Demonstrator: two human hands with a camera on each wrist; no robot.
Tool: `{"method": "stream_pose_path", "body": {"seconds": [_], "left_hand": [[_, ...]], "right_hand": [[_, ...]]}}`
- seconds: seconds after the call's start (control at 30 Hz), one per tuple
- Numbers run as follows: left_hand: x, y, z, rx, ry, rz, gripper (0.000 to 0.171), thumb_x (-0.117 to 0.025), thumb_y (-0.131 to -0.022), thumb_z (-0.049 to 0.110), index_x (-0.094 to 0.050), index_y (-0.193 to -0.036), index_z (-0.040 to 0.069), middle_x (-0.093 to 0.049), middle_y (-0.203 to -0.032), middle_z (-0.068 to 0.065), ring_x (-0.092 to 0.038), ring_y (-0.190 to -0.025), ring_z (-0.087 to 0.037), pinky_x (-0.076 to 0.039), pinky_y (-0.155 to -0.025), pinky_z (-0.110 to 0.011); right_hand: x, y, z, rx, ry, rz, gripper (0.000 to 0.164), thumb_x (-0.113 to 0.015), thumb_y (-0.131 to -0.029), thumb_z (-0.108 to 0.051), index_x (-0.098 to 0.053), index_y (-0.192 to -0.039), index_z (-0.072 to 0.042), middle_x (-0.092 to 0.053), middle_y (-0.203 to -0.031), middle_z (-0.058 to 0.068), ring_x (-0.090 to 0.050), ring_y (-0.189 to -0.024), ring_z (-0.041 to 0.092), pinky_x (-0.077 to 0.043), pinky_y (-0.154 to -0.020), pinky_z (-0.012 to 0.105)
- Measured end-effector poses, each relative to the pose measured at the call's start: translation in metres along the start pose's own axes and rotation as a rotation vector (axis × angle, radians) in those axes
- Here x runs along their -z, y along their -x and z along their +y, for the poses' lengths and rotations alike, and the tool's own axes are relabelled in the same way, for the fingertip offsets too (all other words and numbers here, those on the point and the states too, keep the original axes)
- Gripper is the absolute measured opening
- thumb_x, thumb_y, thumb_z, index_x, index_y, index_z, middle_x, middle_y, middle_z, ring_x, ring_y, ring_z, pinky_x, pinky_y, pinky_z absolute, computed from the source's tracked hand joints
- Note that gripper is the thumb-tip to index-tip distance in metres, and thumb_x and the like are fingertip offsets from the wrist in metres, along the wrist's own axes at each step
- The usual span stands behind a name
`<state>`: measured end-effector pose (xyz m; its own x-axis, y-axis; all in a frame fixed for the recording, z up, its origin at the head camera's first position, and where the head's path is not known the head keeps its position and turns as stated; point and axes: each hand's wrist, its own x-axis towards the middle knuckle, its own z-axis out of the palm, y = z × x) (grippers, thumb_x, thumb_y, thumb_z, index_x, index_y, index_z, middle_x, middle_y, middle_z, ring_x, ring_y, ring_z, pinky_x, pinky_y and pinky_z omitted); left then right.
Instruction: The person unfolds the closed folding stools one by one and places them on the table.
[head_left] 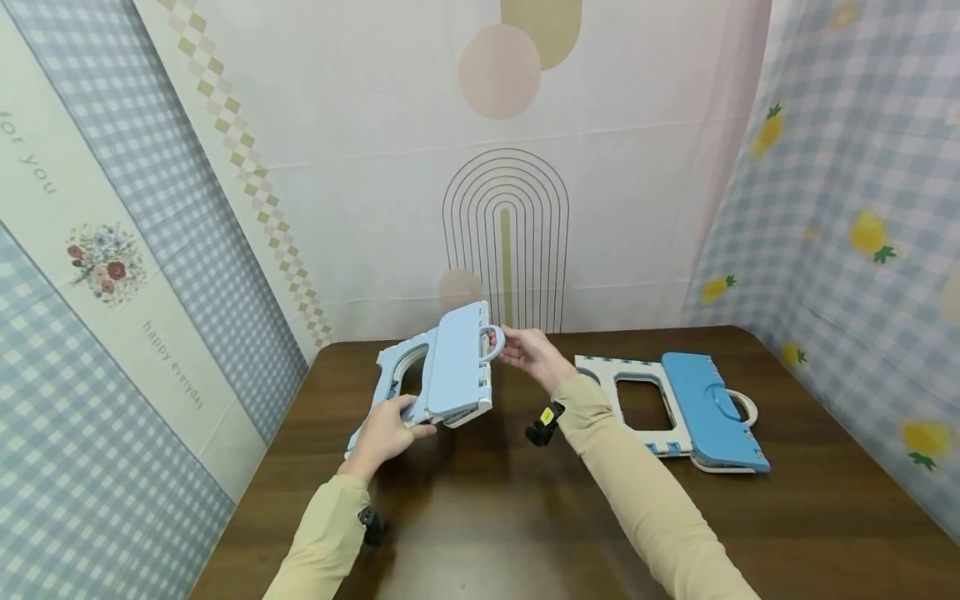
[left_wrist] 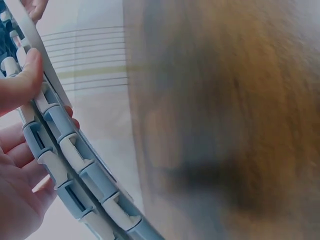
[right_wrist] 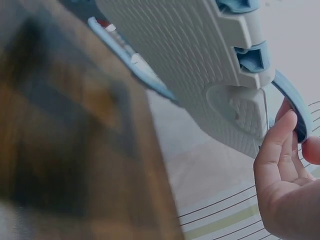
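A folded step stool (head_left: 457,358) in light blue and white is held tilted over the left part of the table. My left hand (head_left: 385,437) grips its near edge, thumb on one side and fingers on the other. In the left wrist view, the stool's hinged edge (left_wrist: 75,155) runs down past the thumb. My right hand (head_left: 534,354) pinches the curved carry handle (head_left: 498,343) at its right end. The right wrist view shows fingers (right_wrist: 280,140) hooked at the blue handle (right_wrist: 295,102), beside the stool's white textured panel (right_wrist: 165,45).
A second folded step stool (head_left: 708,408), brighter blue and white, lies on the right of the brown table (head_left: 480,517), its white handle (head_left: 744,408) pointing right. Patterned cloths (head_left: 360,208) hang behind and at both sides. Each wrist wears a black strapped camera (head_left: 543,425).
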<state>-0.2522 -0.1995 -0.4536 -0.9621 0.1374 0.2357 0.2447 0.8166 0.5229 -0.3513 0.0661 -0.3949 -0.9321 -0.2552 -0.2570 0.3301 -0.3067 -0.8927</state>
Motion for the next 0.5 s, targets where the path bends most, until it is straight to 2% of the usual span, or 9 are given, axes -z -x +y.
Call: {"method": "stream_pose_path", "body": {"seconds": [0.13, 0.27, 0.37, 0.5], "left_hand": [[0.003, -0.004, 0.009, -0.024, 0.042, 0.034, 0.048, -0.086, -0.07, 0.03, -0.07, -0.108, 0.007, -0.071, -0.091, -0.007, -0.054, -0.073, -0.016, -0.046, -0.069, -0.032], [0.005, -0.006, 0.018, -0.02, 0.126, 0.048, 0.043, -0.085, -0.072, 0.028, -0.071, -0.108, 0.009, -0.073, -0.096, -0.007, -0.061, -0.082, -0.019, -0.051, -0.076, -0.037], [0.005, -0.007, 0.024, -0.004, 0.202, 0.042, 0.045, -0.084, -0.073, 0.027, -0.071, -0.112, 0.009, -0.073, -0.104, -0.01, -0.065, -0.094, -0.023, -0.052, -0.086, -0.042], [0.005, -0.008, 0.029, 0.008, 0.254, 0.05, 0.046, -0.084, -0.073, 0.026, -0.07, -0.114, 0.009, -0.073, -0.106, -0.012, -0.065, -0.097, -0.024, -0.052, -0.089, -0.044]], "right_hand": [[-0.005, 0.007, -0.017, 0.017, -0.005, 0.013, 0.018, -0.054, -0.1, -0.016, -0.064, -0.089, -0.006, -0.069, -0.067, 0.0, -0.062, -0.06, 0.008, -0.052, -0.073, 0.024], [-0.013, 0.013, -0.032, 0.047, -0.042, 0.009, 0.023, -0.055, -0.099, -0.015, -0.067, -0.08, -0.009, -0.069, -0.065, 0.0, -0.062, -0.06, 0.008, -0.052, -0.07, 0.022], [-0.018, 0.016, -0.041, 0.067, -0.091, -0.004, 0.023, -0.055, -0.098, -0.013, -0.067, -0.079, -0.009, -0.069, -0.066, 0.001, -0.062, -0.06, 0.009, -0.052, -0.063, 0.021], [-0.024, 0.018, -0.05, 0.076, -0.136, -0.023, 0.022, -0.055, -0.099, -0.012, -0.066, -0.08, -0.007, -0.069, -0.065, 0.002, -0.063, -0.058, 0.01, -0.05, -0.058, 0.019]]}}
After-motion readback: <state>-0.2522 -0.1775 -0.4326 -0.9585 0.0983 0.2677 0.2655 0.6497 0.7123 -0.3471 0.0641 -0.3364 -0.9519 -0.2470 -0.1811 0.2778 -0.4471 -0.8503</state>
